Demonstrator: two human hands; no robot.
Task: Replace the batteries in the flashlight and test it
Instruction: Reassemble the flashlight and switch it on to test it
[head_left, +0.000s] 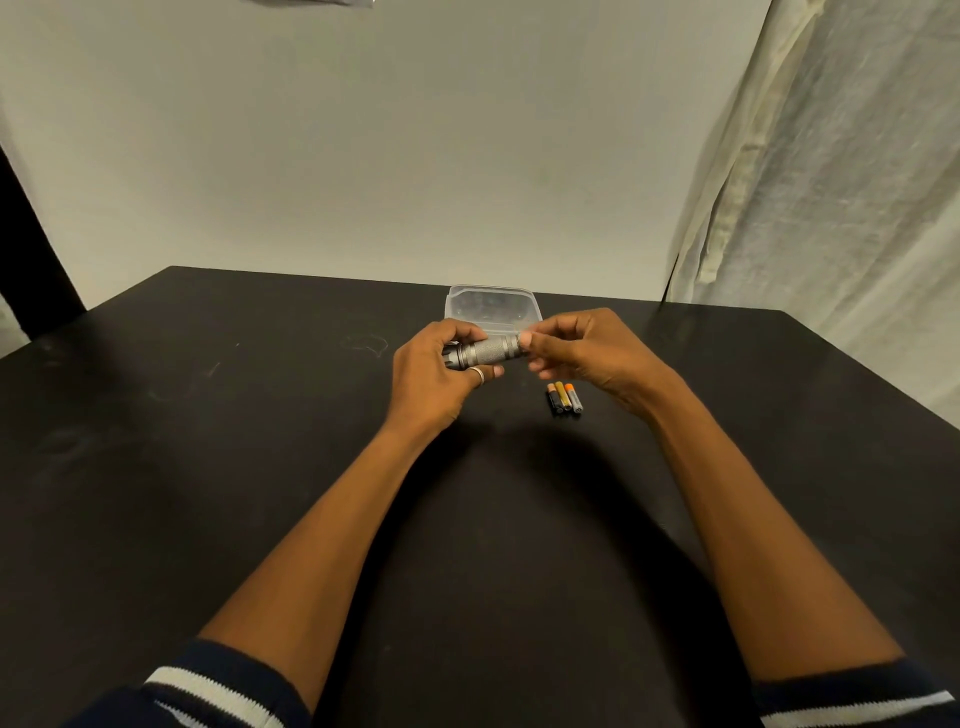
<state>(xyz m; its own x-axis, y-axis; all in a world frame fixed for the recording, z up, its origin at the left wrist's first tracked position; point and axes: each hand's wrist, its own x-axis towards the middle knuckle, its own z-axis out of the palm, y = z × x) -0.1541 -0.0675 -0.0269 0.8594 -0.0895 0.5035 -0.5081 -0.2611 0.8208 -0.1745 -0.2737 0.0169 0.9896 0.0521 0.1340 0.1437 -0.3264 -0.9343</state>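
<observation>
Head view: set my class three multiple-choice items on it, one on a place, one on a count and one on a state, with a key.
1. Where do the loose batteries lie?
A. on the table, near the right hand
B. in the left hand
C. at the table's left edge

2. How many loose batteries are there?
A. one
B. three
C. five

3. How is the flashlight held?
A. by the left hand alone
B. not at all; it lies untouched
C. by both hands, one at each end

Key:
1 A: they lie side by side on the dark top by the right hand.
2 B: three lie together.
3 C: the left hand grips the wider end and the right hand pinches the other.
</observation>
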